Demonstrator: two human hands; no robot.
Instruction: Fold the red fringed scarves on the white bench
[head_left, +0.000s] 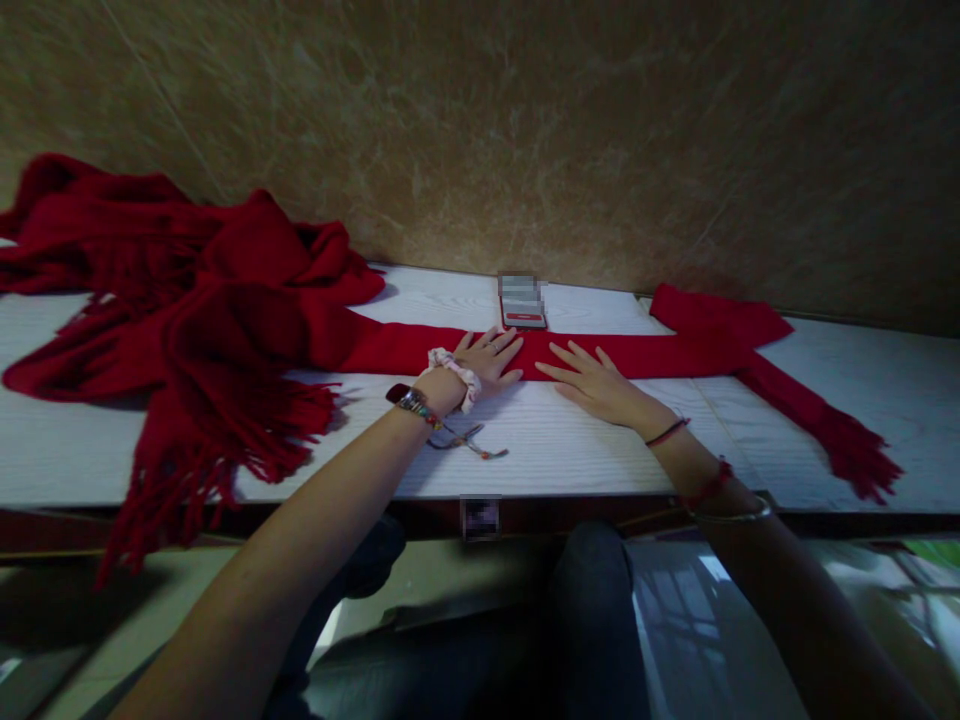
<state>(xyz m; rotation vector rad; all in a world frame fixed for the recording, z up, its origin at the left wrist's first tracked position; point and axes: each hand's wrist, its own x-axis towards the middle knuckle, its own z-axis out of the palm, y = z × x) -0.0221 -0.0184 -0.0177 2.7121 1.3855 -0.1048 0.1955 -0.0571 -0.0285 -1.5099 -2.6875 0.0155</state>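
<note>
A long red scarf [645, 352] lies stretched across the white tabletop [570, 450]. My left hand [487, 358] rests flat on the scarf's middle, fingers spread, with a scrunchie and bracelets at the wrist. Just to its right, my right hand [596, 385] also lies flat, fingertips on the scarf's near edge. Both hands are open and hold nothing. The scarf's right end [855, 450] bends toward me and finishes in a fringe.
A heap of several more red fringed scarves [187, 320] covers the table's left part and hangs over the front edge. A phone [522, 300] lies behind the scarf near the brown wall [525, 130]. My legs show below the table edge.
</note>
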